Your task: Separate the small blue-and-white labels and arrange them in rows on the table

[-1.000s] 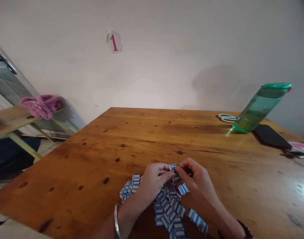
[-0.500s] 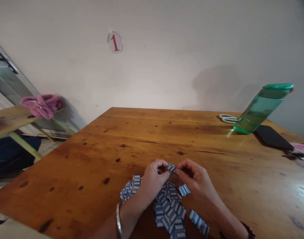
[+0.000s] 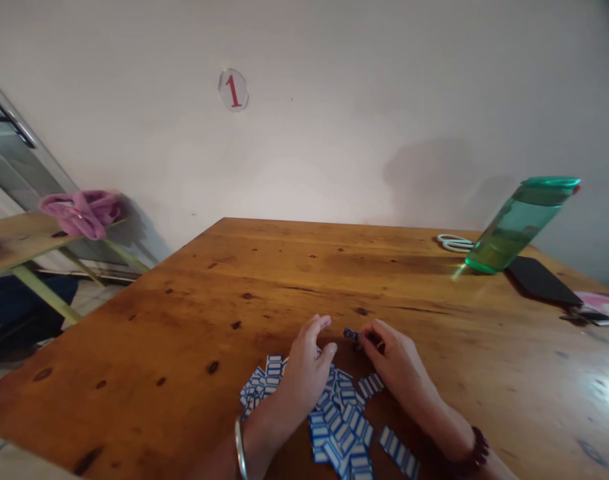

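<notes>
My left hand (image 3: 307, 363) is over a pile of blue-and-white striped labels (image 3: 342, 423), its thumb and fingers apart with nothing between them. Between the thumb and fingers of my right hand (image 3: 397, 360) is a small striped label (image 3: 352, 334), its free end pointing left. Another label (image 3: 371, 385) lies under the right hand beside the pile. Farther down, a longer striped strip (image 3: 399, 453) rests on the table by itself. More labels (image 3: 264, 379) show to the left of my left hand, and my forearm covers part of the heap.
On the wooden table (image 3: 264, 267), a green bottle (image 3: 519, 227) stands at the right, near a white coiled cable (image 3: 454, 243) and a black flat device (image 3: 542, 281). A pink cloth (image 3: 84, 212) lies on a second table at the left.
The left hand has let go of the label and opened. My right hand has kept hold of it and moved slightly right, away from the left hand.
</notes>
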Available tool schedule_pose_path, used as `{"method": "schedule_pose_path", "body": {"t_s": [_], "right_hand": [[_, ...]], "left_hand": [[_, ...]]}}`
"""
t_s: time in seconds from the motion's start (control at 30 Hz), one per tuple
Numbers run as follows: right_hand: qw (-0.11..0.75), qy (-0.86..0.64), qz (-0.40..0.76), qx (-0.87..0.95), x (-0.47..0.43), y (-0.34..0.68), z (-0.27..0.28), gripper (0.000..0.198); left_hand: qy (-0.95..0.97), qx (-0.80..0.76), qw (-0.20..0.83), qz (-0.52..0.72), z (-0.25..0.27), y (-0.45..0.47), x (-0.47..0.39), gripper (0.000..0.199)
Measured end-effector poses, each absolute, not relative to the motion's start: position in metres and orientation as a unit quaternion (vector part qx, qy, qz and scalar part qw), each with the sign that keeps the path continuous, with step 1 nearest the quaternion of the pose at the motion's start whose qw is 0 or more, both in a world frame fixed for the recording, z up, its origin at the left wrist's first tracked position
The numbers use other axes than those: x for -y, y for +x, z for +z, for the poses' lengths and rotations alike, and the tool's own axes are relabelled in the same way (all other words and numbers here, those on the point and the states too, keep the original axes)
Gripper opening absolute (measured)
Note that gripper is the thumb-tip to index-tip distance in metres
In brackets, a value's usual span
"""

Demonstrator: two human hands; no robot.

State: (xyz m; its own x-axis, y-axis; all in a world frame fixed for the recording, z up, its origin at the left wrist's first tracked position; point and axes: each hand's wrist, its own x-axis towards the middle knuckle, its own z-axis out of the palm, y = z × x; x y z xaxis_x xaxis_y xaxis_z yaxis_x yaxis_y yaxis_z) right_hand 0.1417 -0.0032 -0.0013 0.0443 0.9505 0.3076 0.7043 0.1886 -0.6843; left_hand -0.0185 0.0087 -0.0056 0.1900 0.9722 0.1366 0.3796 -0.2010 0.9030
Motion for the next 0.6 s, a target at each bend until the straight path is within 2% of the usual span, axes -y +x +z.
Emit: {"method": "schedule_pose_path", "body": {"t_s": [0.23,0.43,0.6], "right_hand": [[0.360,-0.590,0.136,0.710,0.001,0.142,-0.007,0.012],[0.303,-0.577,0.144,0.745,0.000,0.140,-0.012,0.013],[0.291,-0.583,0.143,0.745,0.000,0.139,-0.013,0.010]], "left_hand": [[0.719,-0.489,0.375,0.322,-0.007,-0.018,0.000,0.054],[0.734,-0.508,0.350,0.284,-0.009,-0.019,0.002,0.056],[0.741,-0.505,0.357,0.261,-0.014,-0.020,0.002,0.059]]}}
